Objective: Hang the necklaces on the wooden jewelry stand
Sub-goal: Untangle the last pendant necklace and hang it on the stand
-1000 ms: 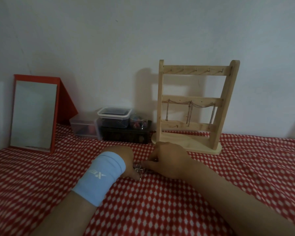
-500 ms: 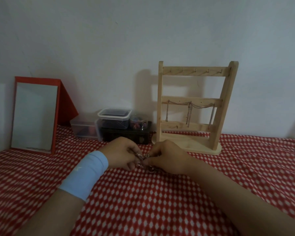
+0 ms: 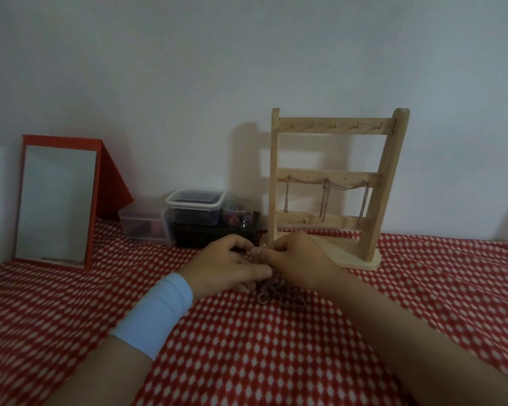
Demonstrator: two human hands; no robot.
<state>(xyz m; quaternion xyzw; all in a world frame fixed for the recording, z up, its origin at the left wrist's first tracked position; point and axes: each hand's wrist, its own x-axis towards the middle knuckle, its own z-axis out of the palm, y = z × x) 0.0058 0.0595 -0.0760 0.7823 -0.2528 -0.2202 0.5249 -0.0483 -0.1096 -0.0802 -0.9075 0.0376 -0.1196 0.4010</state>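
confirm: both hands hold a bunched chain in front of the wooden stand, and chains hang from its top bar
Wrong bar: the head view shows hung chains draping from the middle bar of the wooden stand. The left hand and right hand do hold the bunched chain.

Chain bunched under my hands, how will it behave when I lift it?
Probably floppy: the chain lies in a loose heap on the cloth. Likely to tangle, since its loops overlap. Probably light: the links look thin.
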